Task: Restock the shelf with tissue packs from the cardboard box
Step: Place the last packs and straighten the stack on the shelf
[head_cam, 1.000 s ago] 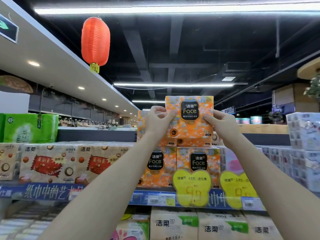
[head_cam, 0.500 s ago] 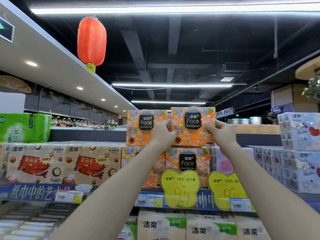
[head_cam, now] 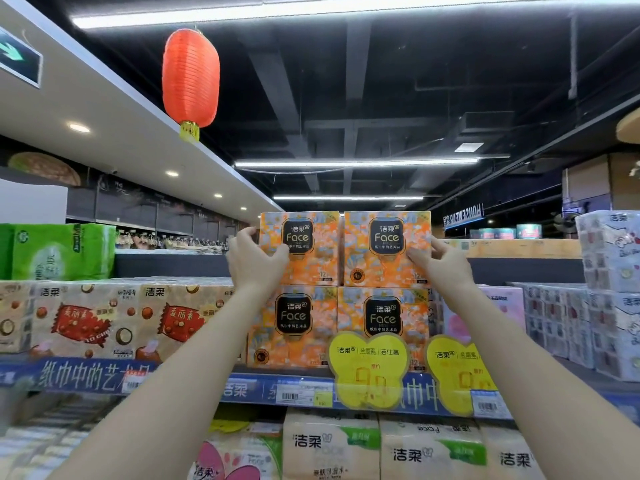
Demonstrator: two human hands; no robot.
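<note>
Two orange "Face" tissue packs sit side by side on top of two more on the shelf (head_cam: 304,382). My left hand (head_cam: 256,261) grips the left edge of the upper left pack (head_cam: 304,247), thumb on its side and fingers curled onto its front. At the right edge of the upper right pack (head_cam: 384,247), my right hand (head_cam: 440,263) holds on, fingers on the front and thumb at the side. The lower packs (head_cam: 294,327) stand directly beneath. The cardboard box is out of view.
Brown-and-red tissue packs (head_cam: 104,320) fill the shelf to the left, with green packs (head_cam: 62,251) above them. Pink and white packs (head_cam: 568,320) stand to the right. Yellow price tags (head_cam: 367,368) hang on the shelf edge. A red lantern (head_cam: 190,74) hangs overhead.
The pack I held in both hands came down onto the stack beside the upper left pack. My left hand then shifted from the seam to the left pack's outer edge.
</note>
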